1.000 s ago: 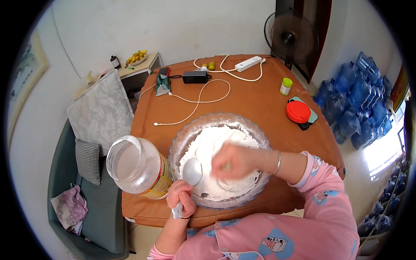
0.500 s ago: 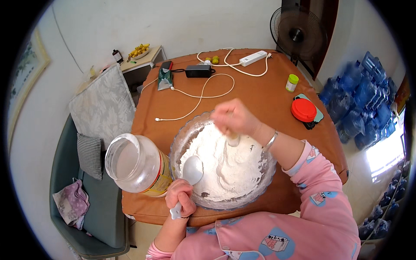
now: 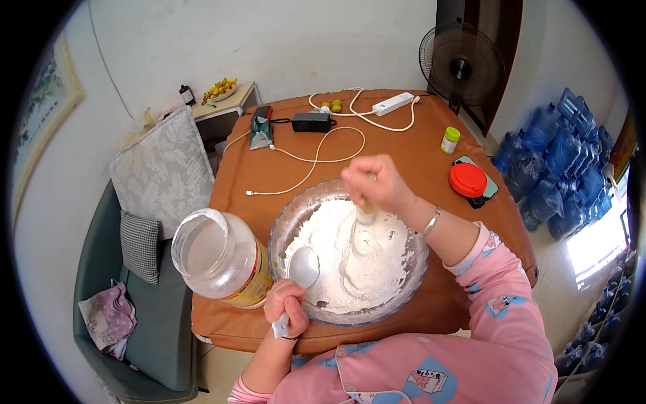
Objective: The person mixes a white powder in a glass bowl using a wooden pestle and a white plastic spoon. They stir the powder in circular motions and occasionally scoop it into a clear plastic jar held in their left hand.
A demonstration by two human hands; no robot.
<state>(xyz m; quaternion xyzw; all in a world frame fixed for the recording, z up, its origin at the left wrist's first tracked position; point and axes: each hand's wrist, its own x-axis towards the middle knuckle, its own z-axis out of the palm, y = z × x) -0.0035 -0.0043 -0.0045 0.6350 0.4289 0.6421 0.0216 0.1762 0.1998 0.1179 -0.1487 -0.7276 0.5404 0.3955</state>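
A wide scalloped glass bowl (image 3: 284, 227) of white flour (image 3: 350, 269) is at the table's near middle. My left hand (image 3: 286, 306) is closed on the handle of a silver-white spoon (image 3: 304, 266), whose head rests inside the bowl's left side. Over the back of the bowl, my right hand (image 3: 377, 182) grips a pale upright stick (image 3: 365, 212), its lower end down in the flour. A large open plastic jar (image 3: 222, 266) with a yellow label stands just left of the bowl, pale with powder inside.
On the brown-covered table (image 3: 235, 323) are cables (image 3: 303, 160), a power strip (image 3: 392, 103), black device (image 3: 311, 122), green pouch (image 3: 260, 131), fruit, green-lidded jar (image 3: 449, 140) and red round case (image 3: 468, 180). Around it are a sofa (image 3: 161, 337), fan (image 3: 459, 67) and blue water bottles (image 3: 558, 155).
My right hand, blurred low in the flour a second ago, has risen toward the bowl's back, where the stick shows upright. My left hand still holds the spoon in about the same place.
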